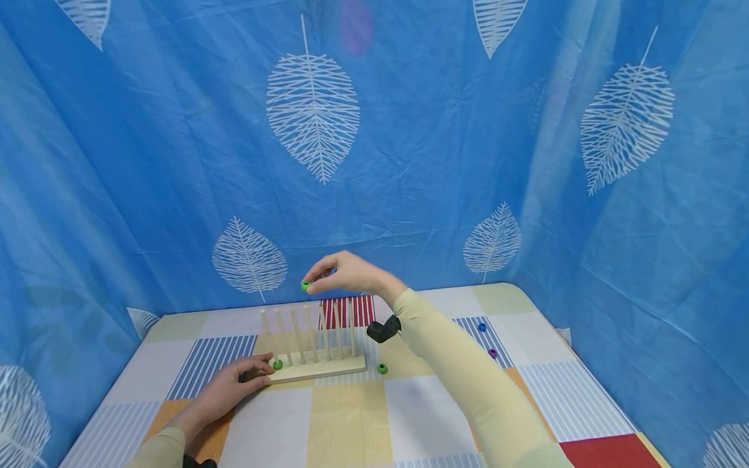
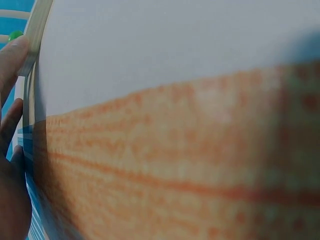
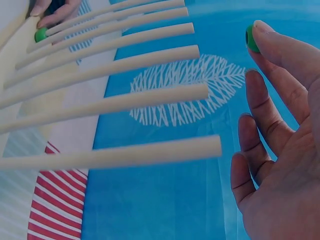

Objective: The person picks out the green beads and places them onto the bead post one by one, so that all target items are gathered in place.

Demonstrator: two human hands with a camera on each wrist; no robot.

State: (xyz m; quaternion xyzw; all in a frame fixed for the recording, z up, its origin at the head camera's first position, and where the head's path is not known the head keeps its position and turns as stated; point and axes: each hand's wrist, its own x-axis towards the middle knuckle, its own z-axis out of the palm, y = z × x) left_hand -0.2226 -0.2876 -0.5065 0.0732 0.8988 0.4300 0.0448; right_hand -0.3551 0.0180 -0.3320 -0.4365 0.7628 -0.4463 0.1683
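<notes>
A wooden peg rack (image 1: 316, 372) stands on the table, a row of several upright pegs on its base. One green bead (image 1: 277, 364) sits at the foot of its leftmost peg. My left hand (image 1: 231, 388) grips the left end of the base, thumb in front and fingers behind; the left wrist view catches only part of this hand (image 2: 12, 135). Above the pegs, toward the left, my right hand (image 1: 345, 273) pinches another green bead (image 1: 305, 286) between thumb and index finger. In the right wrist view this bead (image 3: 252, 39) is apart from the pegs (image 3: 150, 97), with the other fingers loosely bent.
Just right of the rack, a loose green bead (image 1: 382, 368) lies on the patchwork tablecloth (image 1: 348, 416). Farther right are a blue bead (image 1: 482, 327) and a purple bead (image 1: 492, 353). A blue curtain (image 1: 409, 162) with white leaf prints hangs behind the table and at both sides.
</notes>
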